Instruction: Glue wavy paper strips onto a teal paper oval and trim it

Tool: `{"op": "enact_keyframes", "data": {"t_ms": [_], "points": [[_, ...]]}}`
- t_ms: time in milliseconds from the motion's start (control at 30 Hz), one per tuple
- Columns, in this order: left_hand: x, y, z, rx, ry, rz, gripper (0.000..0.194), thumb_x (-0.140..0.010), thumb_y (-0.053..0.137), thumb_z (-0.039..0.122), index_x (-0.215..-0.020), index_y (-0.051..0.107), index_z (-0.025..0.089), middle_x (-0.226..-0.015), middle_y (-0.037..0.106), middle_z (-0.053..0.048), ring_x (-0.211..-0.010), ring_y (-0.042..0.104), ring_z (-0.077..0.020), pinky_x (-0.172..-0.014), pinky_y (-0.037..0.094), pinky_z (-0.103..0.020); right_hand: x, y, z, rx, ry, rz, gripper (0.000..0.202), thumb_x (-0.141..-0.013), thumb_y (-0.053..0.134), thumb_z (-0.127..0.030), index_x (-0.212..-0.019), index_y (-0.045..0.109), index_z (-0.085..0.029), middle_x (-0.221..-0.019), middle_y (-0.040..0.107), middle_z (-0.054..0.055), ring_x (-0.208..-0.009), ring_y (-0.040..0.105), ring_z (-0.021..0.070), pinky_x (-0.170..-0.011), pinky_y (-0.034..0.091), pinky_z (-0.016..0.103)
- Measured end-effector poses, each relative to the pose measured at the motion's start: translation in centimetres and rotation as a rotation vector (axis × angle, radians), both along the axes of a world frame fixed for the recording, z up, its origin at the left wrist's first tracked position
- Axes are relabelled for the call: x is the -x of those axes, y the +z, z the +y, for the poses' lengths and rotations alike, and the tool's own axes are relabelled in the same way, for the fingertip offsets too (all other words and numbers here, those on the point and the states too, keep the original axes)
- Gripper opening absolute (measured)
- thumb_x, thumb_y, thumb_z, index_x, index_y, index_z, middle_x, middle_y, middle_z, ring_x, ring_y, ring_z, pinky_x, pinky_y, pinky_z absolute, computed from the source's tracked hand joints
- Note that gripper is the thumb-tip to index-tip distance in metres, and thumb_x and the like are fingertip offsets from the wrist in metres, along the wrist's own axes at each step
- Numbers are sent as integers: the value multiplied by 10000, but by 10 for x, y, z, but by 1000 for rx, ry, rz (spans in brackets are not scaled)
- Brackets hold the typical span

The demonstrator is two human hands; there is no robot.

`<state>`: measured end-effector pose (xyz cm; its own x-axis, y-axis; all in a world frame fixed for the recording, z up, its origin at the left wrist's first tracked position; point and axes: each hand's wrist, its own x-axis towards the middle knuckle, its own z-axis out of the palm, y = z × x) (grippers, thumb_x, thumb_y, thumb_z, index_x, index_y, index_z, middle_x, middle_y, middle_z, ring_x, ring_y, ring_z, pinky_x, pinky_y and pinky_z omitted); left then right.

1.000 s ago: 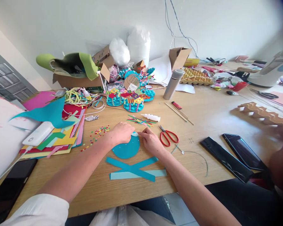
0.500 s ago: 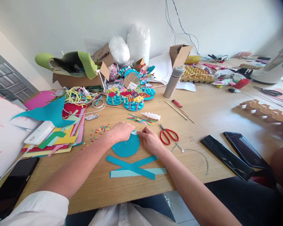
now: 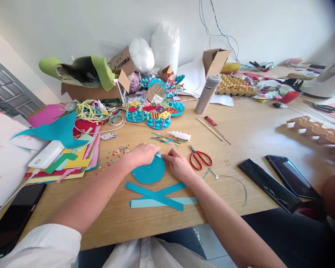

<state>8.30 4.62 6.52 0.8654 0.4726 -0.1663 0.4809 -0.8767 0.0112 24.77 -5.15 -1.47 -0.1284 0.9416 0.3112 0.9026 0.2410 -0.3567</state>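
Observation:
A round blue disc with small pale dots lies on the table in front of me. At its far edge a small pale strip of paper shows between my fingertips. My left hand is closed over the disc's far edge, fingers curled at the strip's left end. From the right, my right hand pinches the strip's other end between thumb and index finger. Nearer to me, blue paper strips cross over a lighter blue strip. Red-handled scissors lie just right of my right hand.
Beyond my hands are thin coloured paper strips and a white glue bottle. Paper confetti lies left of the disc. A grey flask stands farther back. Stacked coloured paper is at left, phones at right.
The pale strip has tilted a little between my fingertips, its right end lower. Both hands stay almost in place at the disc's far edge. The camera view has shifted slightly.

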Motion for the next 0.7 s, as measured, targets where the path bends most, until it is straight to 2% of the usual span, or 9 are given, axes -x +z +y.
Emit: {"op": "enact_keyframes", "data": {"t_ms": [467,700], "points": [[2,-4,2,34,28,-52,286,-841,447,77,-1015,626,216,-1006,731,-77,-916,692,-243,-718,487,-315,1,-2,-1,-3,6,-21,381,-904,436,-89,-1140,712,-202,-901,571,93,-845,536,195,-768,453,301],[1,-3,2,18,41,-32,289,-839,437,80,-1009,627,215,-961,733,-81,-900,694,-249,-713,486,-318,1,-4,-2,-17,24,-16,399,-912,429,-87,-1190,686,-212,-913,567,92,-836,530,193,-758,452,302]]}}
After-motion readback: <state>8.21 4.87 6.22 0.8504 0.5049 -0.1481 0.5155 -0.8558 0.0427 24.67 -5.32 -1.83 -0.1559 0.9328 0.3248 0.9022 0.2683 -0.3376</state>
